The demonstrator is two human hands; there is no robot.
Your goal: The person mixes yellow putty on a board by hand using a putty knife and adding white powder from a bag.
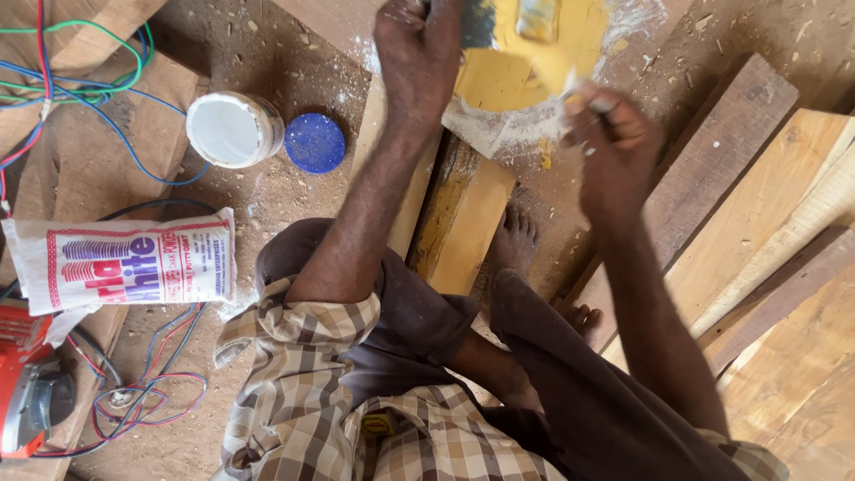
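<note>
1. The left hand [419, 55] is at the top edge of the view, its back to the camera. The fingers are curled around the upper part of a yellow-coated wooden piece [499, 80], next to a dark grey patch; the fingertips themselves are hidden.
2. The right hand [614, 147] is just right of that piece and blurred. Its fingers are pinched together on a small flat tool [598, 103] with a pale tip. I cannot tell what kind of tool it is.
3. The tool's tip meets the right edge of the yellow-coated wooden piece, where the yellow paste is thick and white powder lies around it.
4. A second yellowish wooden block [463, 218] lies on the dirt floor [267, 205] below the coated piece, between the person's left forearm and a bare foot [515, 240].
5. The person sits low, knees bent, in a checked shirt and dark trousers. The toes of the other foot [583, 319] show near the right leg.
6. An open white plastic tub [233, 129] lies on the floor left of the left arm, and its round blue lid [314, 142] lies flat just beside it.
7. A white printed sack [125, 263] lies near the left edge of the floor, above a red power tool [31, 383] in the lower left corner.
8. Coloured wires [80, 80] trail across the upper left corner and loop again near the power tool.
9. Rough wooden planks [775, 223] lie stacked slantwise along the right edge.
</note>
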